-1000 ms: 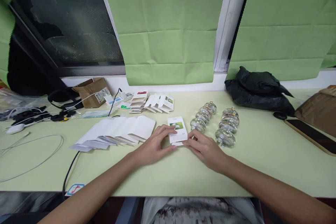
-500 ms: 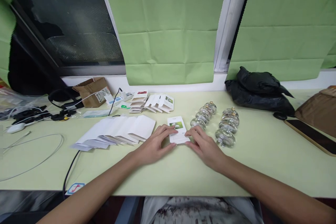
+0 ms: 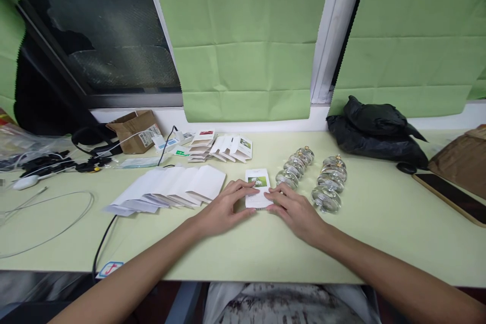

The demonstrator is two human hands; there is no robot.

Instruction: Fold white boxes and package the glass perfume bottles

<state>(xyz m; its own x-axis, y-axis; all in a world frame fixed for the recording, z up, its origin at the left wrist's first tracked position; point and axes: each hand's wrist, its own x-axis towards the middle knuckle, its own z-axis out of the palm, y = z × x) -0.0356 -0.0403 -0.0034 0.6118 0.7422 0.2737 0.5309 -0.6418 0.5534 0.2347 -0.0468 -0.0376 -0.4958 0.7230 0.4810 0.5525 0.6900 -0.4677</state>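
The small white box (image 3: 259,200) is held on the desk (image 3: 261,253) between the left grip (image 3: 225,206) and the right grip (image 3: 295,210), both clamped on its sides, and, probably light and easily crushed, is best taken by its long edges.

Box (image 3: 258,181) on table (image 3: 266,258), paper stack (image 3: 170,186) left, glassware (image 3: 326,199) right.

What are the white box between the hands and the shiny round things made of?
The white box: probably thin, smooth card, going by its straight edges and printed front. The shiny round things: glossy, clear glass or plastic, I can't tell which; bright highlights show.
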